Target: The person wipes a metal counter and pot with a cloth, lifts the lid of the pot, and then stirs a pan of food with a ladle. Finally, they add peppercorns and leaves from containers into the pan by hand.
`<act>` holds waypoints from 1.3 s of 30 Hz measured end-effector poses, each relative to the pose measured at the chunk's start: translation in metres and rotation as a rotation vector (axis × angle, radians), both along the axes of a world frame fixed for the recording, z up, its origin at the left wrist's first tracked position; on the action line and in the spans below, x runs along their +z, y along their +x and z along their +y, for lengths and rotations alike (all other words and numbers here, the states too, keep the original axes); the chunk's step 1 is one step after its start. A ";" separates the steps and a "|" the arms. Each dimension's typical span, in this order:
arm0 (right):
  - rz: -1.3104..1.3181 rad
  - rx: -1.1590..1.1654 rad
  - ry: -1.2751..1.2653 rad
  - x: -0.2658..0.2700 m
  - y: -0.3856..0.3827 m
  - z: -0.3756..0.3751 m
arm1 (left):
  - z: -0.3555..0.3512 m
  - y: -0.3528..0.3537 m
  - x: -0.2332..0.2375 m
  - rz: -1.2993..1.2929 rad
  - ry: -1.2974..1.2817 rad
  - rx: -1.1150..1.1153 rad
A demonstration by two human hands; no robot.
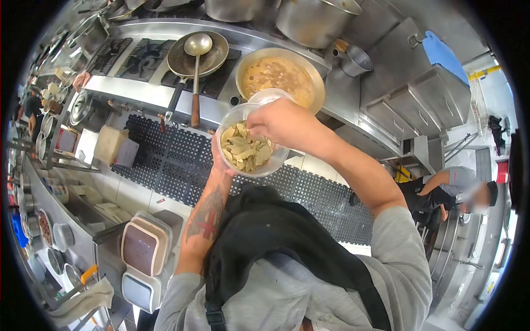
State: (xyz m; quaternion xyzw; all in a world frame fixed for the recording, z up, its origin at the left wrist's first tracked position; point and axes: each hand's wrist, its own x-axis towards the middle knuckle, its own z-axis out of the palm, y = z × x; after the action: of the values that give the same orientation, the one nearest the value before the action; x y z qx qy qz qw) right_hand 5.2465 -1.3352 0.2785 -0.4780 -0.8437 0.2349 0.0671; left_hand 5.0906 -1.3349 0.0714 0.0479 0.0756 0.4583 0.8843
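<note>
A clear round tub (pixel 270 167) of dried greenish leaves (pixel 245 150) is held up in front of my chest. My left hand (pixel 222 160) is wrapped round its left side, partly hidden behind the tub. Over the tub's upper rim, my right hand (pixel 270 120) has its fingers pinched together at the leaves; what they grip is hidden. A translucent round lid (pixel 271 96) shows just beyond my right hand. Behind it, a wide pan (pixel 317 83) of orange-brown stew (pixel 276 74) sits on the stove.
A wok (pixel 185 63) with a ladle (pixel 197 47) resting in it stands left of the stew. Large pots (pixel 314 22) line the back. Black perforated mats (pixel 160 154) cover the floor. Stacked containers (pixel 141 248) sit lower left. Another person (pixel 436 187) is at the right.
</note>
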 end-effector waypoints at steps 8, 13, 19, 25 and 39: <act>-0.225 0.271 0.072 -0.024 0.000 -0.014 | 0.003 0.000 -0.011 -0.197 0.114 -0.196; -0.166 0.214 -0.052 -0.020 -0.011 -0.013 | 0.003 0.010 -0.043 -0.209 0.161 -0.201; -0.154 0.177 -0.024 -0.005 -0.027 -0.018 | -0.017 -0.006 -0.010 -0.163 0.113 -0.217; -0.017 0.312 0.246 -0.025 -0.048 -0.024 | -0.026 -0.006 0.010 -0.163 -0.036 -0.172; 0.153 -0.038 -0.219 0.010 0.022 0.037 | -0.001 -0.007 0.030 -0.098 0.088 -0.083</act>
State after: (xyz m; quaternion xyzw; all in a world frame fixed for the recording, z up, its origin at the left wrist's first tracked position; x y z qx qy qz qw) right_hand 5.2686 -1.2980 0.2886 -0.4789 -0.7962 0.3602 0.0832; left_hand 5.0835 -1.3360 0.1015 0.0671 0.0102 0.4259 0.9022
